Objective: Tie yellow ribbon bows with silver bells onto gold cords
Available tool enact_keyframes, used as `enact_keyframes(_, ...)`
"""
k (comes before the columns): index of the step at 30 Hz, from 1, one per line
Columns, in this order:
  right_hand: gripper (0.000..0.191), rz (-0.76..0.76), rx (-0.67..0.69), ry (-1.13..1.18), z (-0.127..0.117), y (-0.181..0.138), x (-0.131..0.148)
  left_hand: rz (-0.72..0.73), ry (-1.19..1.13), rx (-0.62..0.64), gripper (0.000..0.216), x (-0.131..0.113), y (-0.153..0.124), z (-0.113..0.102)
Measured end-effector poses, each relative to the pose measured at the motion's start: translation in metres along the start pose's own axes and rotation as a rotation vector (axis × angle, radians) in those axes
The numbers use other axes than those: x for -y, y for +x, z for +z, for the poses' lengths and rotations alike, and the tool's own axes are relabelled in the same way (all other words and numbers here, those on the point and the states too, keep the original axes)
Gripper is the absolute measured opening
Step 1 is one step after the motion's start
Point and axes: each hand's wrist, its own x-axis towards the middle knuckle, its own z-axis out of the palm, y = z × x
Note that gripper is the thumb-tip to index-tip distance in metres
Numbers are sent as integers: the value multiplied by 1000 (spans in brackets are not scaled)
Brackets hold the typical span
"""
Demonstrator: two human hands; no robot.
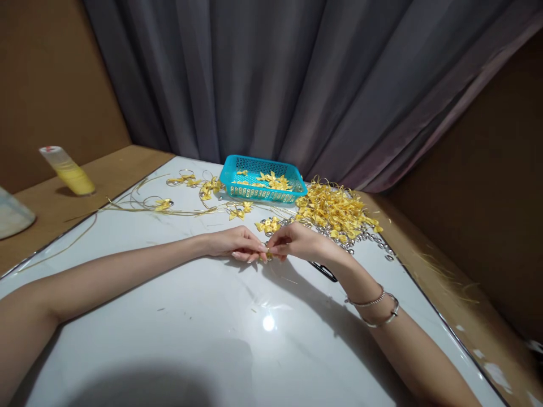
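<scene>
A small yellow piece [270, 256] is pinched between the left hand [237, 244] and right hand [299, 242] and could be dropped if either fingertip grip is relaxed.

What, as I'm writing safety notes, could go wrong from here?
The small yellow piece pinched between left hand and right hand might slip. Loose shiny silver oval pieces near the right edge of the glossy white tabletop could scatter if bumped. The right forearm, wearing silver metal bracelets, might knock the black tool partly hidden behind it.
</scene>
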Motion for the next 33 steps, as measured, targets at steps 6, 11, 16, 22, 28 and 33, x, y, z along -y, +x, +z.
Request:
enact_keyframes(6,11,42,33,42,2,1,0,2,9,12,26,2,0,-1)
enact_keyframes(11,14,111,27,109,2,1,3,-18,8,-10,30,1,2,1)
enact_keyframes(16,15,88,-7,-39,3,2,0,9,67,-88,28,2,3,5)
enact_keyframes(22,17,106,-127,-161,4,5,-2,36,31,-223,18,2,5,10)
enact_keyframes(28,13,125,-121,-121,2,4,-1,55,65,-165,26,4,4,7)
enact_keyframes(33,11,140,-46,17,0,3,-3,56,93,-129,26,5,4,5)
